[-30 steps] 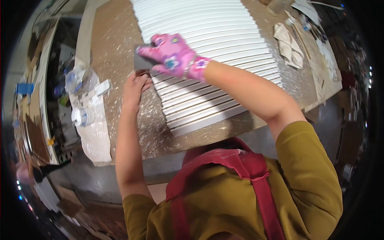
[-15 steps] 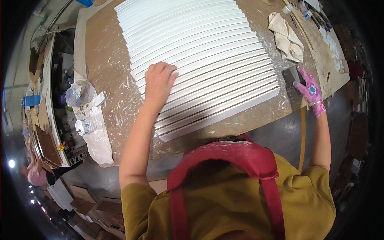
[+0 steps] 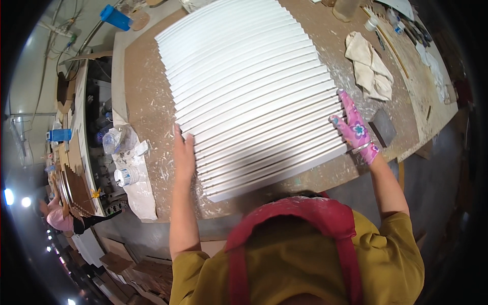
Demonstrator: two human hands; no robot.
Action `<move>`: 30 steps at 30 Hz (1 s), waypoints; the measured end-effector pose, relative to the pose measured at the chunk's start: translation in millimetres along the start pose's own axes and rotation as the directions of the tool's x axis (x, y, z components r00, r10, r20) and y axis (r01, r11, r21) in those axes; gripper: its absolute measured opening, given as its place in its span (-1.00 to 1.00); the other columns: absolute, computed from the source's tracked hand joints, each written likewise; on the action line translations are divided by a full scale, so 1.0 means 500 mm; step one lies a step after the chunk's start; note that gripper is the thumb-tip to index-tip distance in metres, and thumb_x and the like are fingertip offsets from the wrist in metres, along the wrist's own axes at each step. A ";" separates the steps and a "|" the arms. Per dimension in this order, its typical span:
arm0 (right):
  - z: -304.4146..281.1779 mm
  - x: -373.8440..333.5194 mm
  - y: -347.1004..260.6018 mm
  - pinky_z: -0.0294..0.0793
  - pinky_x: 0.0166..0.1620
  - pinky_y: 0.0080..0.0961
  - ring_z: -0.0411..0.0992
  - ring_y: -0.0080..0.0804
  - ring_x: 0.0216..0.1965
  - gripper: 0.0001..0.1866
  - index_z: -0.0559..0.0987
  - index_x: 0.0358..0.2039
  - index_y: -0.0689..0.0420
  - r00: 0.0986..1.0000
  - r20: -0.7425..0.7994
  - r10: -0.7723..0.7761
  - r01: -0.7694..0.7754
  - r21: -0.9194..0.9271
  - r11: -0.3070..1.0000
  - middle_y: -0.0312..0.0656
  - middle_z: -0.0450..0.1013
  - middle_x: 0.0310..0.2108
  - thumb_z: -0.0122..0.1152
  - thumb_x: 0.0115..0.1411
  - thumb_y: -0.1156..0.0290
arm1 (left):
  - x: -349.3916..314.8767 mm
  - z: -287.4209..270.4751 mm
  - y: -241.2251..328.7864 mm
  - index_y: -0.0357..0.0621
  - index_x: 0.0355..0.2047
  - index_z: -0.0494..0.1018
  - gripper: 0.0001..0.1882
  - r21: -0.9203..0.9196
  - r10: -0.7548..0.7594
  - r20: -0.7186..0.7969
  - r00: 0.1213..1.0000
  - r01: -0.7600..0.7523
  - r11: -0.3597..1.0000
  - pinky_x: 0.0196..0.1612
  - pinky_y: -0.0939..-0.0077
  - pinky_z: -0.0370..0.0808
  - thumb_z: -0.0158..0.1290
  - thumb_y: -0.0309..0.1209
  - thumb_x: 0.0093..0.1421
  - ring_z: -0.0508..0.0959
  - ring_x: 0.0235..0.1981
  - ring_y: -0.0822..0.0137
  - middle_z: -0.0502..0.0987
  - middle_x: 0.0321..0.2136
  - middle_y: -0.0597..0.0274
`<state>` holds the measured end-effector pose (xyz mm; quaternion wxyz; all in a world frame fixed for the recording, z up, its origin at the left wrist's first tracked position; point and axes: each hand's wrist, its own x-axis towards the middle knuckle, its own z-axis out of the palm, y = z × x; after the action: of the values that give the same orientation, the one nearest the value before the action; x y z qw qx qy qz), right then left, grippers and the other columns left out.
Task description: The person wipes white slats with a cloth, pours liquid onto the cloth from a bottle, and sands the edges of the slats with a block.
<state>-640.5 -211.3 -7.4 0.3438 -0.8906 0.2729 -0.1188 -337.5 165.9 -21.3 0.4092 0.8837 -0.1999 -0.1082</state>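
Observation:
A row of long white slats (image 3: 244, 81), laid side by side, spans the brown work board (image 3: 145, 86) before me. At the slats' left ends is my bare left hand (image 3: 184, 157), its thumb and fingers stretched out along the edge. My right hand (image 3: 356, 131), in a pink flowered glove, is at the right ends with fingers spread and thumb apart, touching or very close to them. Just right of that hand lies a dark grey rectangular block (image 3: 383, 128), apart from the glove. A crumpled cream cloth (image 3: 368, 66) rests farther back on the right.
White scraps and dust litter the board. On the left are a white tub (image 3: 126, 176), clear plastic (image 3: 114, 140) and a pale cloth (image 3: 141, 201). Tools (image 3: 414, 30) lie far right. A blue cup (image 3: 116, 18) stands far left. Another person (image 3: 61, 217) works at the left.
My right hand has left the dark block and moved left to the slats' right ends. My left hand has slid off the slats' top to their left edge. The view has shifted.

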 end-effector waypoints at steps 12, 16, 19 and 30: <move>0.003 0.035 0.013 0.11 0.30 -0.26 0.16 0.02 0.26 -0.35 0.19 0.26 0.24 0.985 -0.051 -0.167 0.158 -0.155 0.975 0.10 0.19 0.23 0.11 0.26 0.20 | -0.038 0.040 0.087 -0.36 0.27 0.05 -0.26 0.389 0.382 0.032 0.923 -0.364 0.846 0.36 0.16 -0.05 0.08 -0.30 0.17 0.07 0.32 -0.11 0.06 0.29 -0.23; -0.112 0.051 0.027 0.08 0.33 -0.25 0.16 -0.07 0.26 -0.37 0.25 0.23 0.21 0.923 -0.213 -0.321 0.199 -0.450 0.871 0.04 0.22 0.22 0.11 0.22 0.19 | -0.166 0.097 0.211 -0.14 0.28 0.11 -0.16 0.400 0.391 0.517 0.761 -0.619 0.676 0.31 -0.05 0.01 0.20 -0.13 0.06 0.10 0.32 -0.05 0.07 0.32 -0.03; -0.226 0.107 0.168 0.06 0.34 -0.38 0.11 -0.09 0.30 -0.27 0.14 0.30 0.26 0.893 -0.435 -0.117 0.017 -0.227 0.974 0.06 0.14 0.28 0.14 0.23 0.19 | -0.199 0.113 0.226 -0.03 0.29 0.11 -0.15 0.369 0.362 0.632 0.685 -0.677 0.636 0.30 -0.08 0.01 0.21 -0.09 0.05 0.09 0.32 -0.03 0.05 0.33 0.05; -0.253 0.300 0.331 0.47 -0.09 -0.45 0.49 -0.37 -0.15 -0.67 0.56 -0.11 0.19 0.988 -0.101 0.119 -0.071 0.385 0.920 -0.12 0.51 -0.12 0.08 0.28 0.21 | -0.014 0.231 0.462 -0.13 0.14 0.33 -0.55 -0.108 0.512 0.424 0.747 -0.520 0.848 0.15 0.31 0.36 0.04 -0.34 0.26 0.42 0.11 0.10 0.38 0.13 0.03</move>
<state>-634.5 -467.7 -22.8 0.4978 -0.7839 0.3081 -0.2067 -445.9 -44.8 82.0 0.3600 0.7499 -0.5234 -0.1846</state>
